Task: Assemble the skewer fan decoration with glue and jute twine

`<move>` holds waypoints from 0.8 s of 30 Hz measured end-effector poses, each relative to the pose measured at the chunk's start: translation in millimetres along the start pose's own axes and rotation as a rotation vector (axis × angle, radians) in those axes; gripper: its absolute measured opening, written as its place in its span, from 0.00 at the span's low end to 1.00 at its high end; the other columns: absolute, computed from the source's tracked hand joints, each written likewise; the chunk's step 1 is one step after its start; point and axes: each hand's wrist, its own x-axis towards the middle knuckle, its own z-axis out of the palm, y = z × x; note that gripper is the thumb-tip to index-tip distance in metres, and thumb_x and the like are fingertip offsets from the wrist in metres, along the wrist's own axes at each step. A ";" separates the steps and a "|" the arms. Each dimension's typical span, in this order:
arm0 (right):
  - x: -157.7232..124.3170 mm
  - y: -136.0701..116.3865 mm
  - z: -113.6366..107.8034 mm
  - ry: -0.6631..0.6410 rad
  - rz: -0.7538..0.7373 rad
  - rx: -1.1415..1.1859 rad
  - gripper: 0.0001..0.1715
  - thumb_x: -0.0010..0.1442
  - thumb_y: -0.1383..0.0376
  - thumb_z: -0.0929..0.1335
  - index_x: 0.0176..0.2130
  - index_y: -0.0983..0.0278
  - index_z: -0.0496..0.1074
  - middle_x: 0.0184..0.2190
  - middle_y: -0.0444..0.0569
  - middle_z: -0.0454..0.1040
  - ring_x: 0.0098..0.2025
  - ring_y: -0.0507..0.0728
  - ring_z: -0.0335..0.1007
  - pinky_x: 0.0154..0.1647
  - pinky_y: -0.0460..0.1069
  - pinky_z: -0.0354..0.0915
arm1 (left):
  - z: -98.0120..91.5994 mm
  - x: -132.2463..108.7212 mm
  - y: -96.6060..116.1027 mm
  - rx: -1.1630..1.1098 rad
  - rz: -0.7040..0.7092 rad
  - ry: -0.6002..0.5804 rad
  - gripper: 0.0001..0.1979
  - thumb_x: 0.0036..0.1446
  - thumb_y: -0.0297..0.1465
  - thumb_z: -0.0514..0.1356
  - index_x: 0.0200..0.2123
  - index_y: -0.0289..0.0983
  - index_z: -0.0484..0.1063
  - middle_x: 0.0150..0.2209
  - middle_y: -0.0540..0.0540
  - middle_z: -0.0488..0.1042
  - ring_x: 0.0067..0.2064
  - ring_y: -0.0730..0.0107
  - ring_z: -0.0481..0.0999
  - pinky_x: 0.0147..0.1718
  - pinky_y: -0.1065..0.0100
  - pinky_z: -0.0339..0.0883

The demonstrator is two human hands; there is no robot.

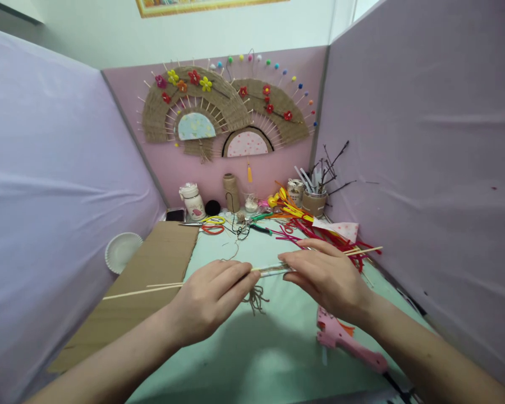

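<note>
My left hand [208,297] and my right hand [326,275] meet over the pale green table [244,359]. Both pinch a small bundle of thin wooden skewers [269,270] held level between them. The left fingers are curled round the sticks' left part, and long stick ends [143,290] jut out to the left over the cardboard. The right fingers close over the bundle's right part, with more stick tips [364,251] poking out to the right. A short tangle of brown twine [256,297] dangles under the bundle.
A cardboard sheet [151,280] and a white paper plate [121,251] lie left. A pink glue gun [345,342] lies under my right wrist. Scissors [210,225], pliers, pipe cleaners [320,230], a twine spool [231,191] and jars crowd the back. Purple partitions enclose the desk.
</note>
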 end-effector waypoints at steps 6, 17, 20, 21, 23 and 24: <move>5.5 -7.6 -10.3 0.028 0.027 -0.099 0.08 0.63 0.68 0.70 0.44 0.65 0.73 0.39 0.50 0.82 0.39 0.56 0.77 0.53 0.57 0.64 | -1.2 -2.5 2.0 -0.023 0.010 -0.016 0.16 0.66 0.23 0.49 0.51 0.25 0.70 0.41 0.33 0.78 0.44 0.59 0.78 0.39 0.61 0.74; -0.6 -3.4 -4.4 0.035 0.017 -0.080 0.11 0.63 0.70 0.70 0.46 0.65 0.71 0.38 0.49 0.82 0.38 0.53 0.77 0.54 0.56 0.64 | 1.5 -3.9 3.6 -0.010 -0.022 -0.004 0.15 0.66 0.23 0.50 0.50 0.26 0.72 0.41 0.34 0.78 0.44 0.61 0.77 0.41 0.63 0.73; -2.3 -1.7 -5.8 0.039 -0.014 -0.103 0.10 0.62 0.73 0.69 0.44 0.63 0.71 0.40 0.49 0.82 0.40 0.54 0.77 0.54 0.57 0.64 | 2.0 -6.0 3.5 -0.014 -0.019 -0.013 0.14 0.66 0.23 0.50 0.50 0.26 0.71 0.41 0.34 0.78 0.44 0.61 0.77 0.41 0.62 0.73; -1.8 -1.8 -6.6 0.042 -0.028 -0.117 0.10 0.62 0.74 0.68 0.44 0.63 0.72 0.40 0.49 0.82 0.40 0.54 0.76 0.53 0.58 0.65 | 2.5 -7.3 3.5 -0.013 -0.018 -0.018 0.15 0.66 0.23 0.49 0.50 0.26 0.71 0.41 0.34 0.78 0.44 0.60 0.77 0.41 0.61 0.74; 0.2 -3.1 -8.8 0.041 -0.054 -0.139 0.09 0.64 0.73 0.67 0.43 0.62 0.73 0.41 0.50 0.82 0.40 0.54 0.76 0.51 0.57 0.66 | 3.9 -10.7 3.6 -0.020 -0.025 -0.024 0.15 0.67 0.24 0.49 0.51 0.26 0.71 0.43 0.34 0.77 0.45 0.60 0.77 0.42 0.61 0.74; 1.5 -3.9 -10.0 0.037 -0.062 -0.147 0.09 0.65 0.72 0.66 0.43 0.62 0.73 0.41 0.50 0.82 0.40 0.54 0.76 0.51 0.57 0.66 | 4.8 -12.7 3.7 -0.027 -0.030 -0.029 0.16 0.67 0.24 0.49 0.52 0.27 0.70 0.43 0.34 0.77 0.46 0.60 0.76 0.42 0.60 0.73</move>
